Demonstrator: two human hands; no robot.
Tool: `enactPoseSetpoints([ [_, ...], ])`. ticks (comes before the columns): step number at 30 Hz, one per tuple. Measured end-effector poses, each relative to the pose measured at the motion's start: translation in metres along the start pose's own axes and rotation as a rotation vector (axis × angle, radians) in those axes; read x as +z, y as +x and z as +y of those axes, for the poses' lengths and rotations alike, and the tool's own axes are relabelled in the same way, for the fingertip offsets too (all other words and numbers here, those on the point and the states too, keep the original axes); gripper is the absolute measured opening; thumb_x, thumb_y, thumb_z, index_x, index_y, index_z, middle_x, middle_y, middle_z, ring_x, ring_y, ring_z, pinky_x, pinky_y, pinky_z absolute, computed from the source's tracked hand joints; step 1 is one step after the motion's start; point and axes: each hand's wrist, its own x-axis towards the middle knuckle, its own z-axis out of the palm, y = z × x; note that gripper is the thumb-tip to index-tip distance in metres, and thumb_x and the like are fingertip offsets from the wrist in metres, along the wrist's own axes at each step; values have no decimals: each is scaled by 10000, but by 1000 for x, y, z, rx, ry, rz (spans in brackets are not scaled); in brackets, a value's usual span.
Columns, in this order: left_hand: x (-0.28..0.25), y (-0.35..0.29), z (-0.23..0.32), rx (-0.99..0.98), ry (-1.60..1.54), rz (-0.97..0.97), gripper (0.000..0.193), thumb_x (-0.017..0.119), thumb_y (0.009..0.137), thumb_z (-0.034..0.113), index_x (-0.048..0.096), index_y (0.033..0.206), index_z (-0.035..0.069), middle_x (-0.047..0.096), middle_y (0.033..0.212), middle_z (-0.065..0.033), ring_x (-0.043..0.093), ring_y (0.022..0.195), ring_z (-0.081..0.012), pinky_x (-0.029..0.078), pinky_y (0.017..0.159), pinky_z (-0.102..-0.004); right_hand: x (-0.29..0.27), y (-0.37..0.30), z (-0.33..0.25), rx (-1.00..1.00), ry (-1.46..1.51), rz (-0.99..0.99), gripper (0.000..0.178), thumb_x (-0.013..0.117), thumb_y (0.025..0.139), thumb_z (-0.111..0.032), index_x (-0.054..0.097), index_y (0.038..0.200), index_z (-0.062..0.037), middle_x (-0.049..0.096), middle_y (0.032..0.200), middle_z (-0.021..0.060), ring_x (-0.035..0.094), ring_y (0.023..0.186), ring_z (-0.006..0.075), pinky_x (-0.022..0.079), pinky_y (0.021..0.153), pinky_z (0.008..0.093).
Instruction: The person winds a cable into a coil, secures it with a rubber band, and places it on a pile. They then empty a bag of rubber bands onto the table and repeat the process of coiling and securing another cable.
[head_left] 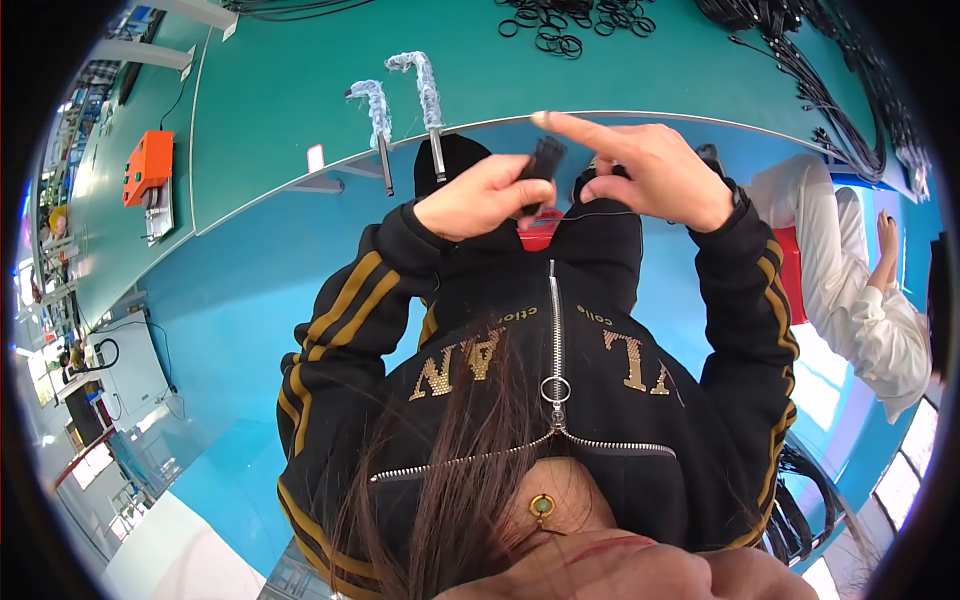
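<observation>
My left hand point(487, 197) is closed round a short, dark black piece point(545, 165), held upright over my lap; its exact kind is not clear. Just to the right, my right hand point(655, 172) has its index finger stretched toward that piece. Its other fingers and thumb curl round something dark that I cannot make out. A thin dark line point(600, 215) runs below, between the two hands. Both hands are just off the front edge of the green table point(290, 90). Left of them, two bent rods point(427, 95) wrapped in pale, frayed material stick out over that edge.
Several loose black rings point(560, 45) lie at the table's far side. Bundles of black cables point(850, 110) hang over its right end. An orange device point(150, 168) stands at the left. A person in white point(870, 320) sits close on my right.
</observation>
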Motion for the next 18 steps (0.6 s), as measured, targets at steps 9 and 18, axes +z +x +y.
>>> enactPoseSetpoints([
  [9, 12, 5, -2, 13, 218, -193, 163, 508, 950, 122, 567, 930, -28, 534, 791, -45, 511, 662, -111, 436, 620, -243, 11, 17, 2, -54, -203, -286, 556, 750, 715, -145, 486, 1202, -91, 617, 750, 79, 617, 616, 223, 484, 559, 299],
  [18, 12, -14, 9, 177, -353, 63, 199, 526, 952, 163, 572, 948, -31, 559, 776, -32, 530, 695, -113, 461, 677, -246, 63, 2, 39, 408, 1629, -28, 302, 618, 881, -179, 487, 1094, -11, 635, 779, 56, 643, 683, 126, 515, 545, 232],
])
